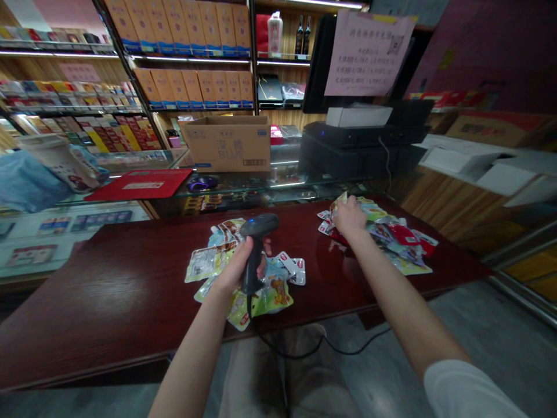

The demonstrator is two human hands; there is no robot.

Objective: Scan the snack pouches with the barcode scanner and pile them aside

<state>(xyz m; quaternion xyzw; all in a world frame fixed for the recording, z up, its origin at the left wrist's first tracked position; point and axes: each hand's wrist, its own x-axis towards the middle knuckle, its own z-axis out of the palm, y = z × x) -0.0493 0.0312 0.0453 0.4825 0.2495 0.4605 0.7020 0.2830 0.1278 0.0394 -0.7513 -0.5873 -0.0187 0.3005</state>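
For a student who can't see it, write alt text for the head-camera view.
The left hand holds a black handheld scanner over a pile of colourful packets on a dark red table; the right hand is at a second pile.

We see the blue bag (28, 183) cut off at the left edge. The scanner (253, 264) and left hand (235, 269) hide parts of the packets (274, 295) from us; we cannot read the bottom line of the notice (368, 46).

Dark-red wooden table (130, 273); grey floor (369, 377); glass counter (282, 175) behind; lit wood-backed shelves (289, 38).
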